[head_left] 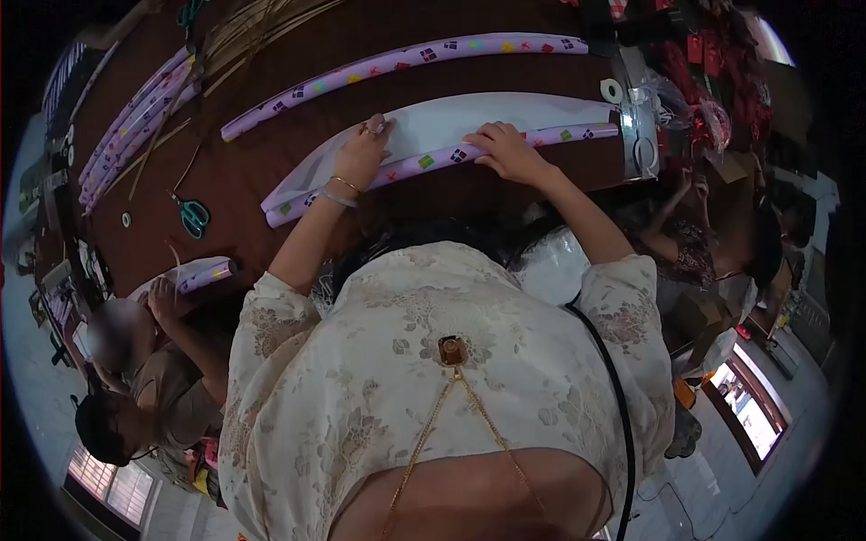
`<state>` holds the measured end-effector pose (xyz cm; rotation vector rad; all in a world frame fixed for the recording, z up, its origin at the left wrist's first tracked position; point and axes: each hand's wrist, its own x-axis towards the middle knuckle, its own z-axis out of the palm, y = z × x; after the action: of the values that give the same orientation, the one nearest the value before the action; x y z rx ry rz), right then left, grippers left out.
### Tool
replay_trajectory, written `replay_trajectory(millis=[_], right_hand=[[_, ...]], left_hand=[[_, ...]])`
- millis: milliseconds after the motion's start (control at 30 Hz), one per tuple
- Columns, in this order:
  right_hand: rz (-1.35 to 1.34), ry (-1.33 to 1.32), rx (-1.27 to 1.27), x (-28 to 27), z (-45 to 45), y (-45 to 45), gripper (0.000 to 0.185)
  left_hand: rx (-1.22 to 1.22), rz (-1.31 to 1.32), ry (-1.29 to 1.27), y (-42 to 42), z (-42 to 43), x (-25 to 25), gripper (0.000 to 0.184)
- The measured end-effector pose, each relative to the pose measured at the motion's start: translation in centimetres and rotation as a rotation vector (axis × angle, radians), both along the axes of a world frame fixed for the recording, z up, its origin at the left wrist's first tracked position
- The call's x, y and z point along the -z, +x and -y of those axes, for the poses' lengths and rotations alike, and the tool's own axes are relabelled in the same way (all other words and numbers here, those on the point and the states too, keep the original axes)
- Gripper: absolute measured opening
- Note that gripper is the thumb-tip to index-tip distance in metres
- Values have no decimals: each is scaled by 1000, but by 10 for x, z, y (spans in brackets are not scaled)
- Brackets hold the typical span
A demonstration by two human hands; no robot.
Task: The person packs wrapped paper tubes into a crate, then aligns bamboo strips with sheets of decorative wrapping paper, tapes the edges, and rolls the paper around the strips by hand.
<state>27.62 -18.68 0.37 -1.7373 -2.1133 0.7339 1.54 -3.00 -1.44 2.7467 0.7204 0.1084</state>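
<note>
Right grip (pixel 512 155) part-open over patterned roll (pixel 426 163) — likely to stop it unwinding. Left grip (pixel 361 155) on white sheet (pixel 437 122), probably keeping it flat — can't tell if pinching.

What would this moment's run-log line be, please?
left hand: on partly unrolled wrapping paper | right hand: on its rolled edge | nearer teal-handled scissors: on table

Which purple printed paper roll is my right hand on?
The purple printed paper roll before you, its white underside spread behind it; the long roll beyond is wound up.
</note>
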Motion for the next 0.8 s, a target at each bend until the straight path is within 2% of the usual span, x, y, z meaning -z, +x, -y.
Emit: replay_trajectory(millis=[33, 133, 233, 333, 400, 533, 633, 733, 800], right_hand=[[5, 77, -11, 1, 1, -1, 31], [121, 65, -36, 2, 2, -4, 32], [153, 203, 96, 1, 6, -10, 37], [118, 148, 74, 2, 7, -9, 38], [104, 135, 79, 7, 3, -4, 39], [47, 17, -6, 5, -1, 1, 42], [78, 166, 22, 6, 0, -2, 40], [97, 54, 2, 6, -5, 3, 38], [67, 90, 24, 8, -4, 5, 37]], left_hand=[[1, 5, 3, 0, 0, -1, 55], [18, -11, 41, 0, 0, -5, 54], [17, -48, 53, 1, 0, -4, 49], [-1, -79, 22, 6, 1, -13, 45], [-68, -162, -175, 10, 3, -28, 43], [-72, -121, -153, 6, 10, -33, 42], [-86, -97, -136, 4, 16, -31, 42], [-129, -70, -107, 7, 22, -28, 44], [-103, -9, -55, 3, 22, -23, 44]])
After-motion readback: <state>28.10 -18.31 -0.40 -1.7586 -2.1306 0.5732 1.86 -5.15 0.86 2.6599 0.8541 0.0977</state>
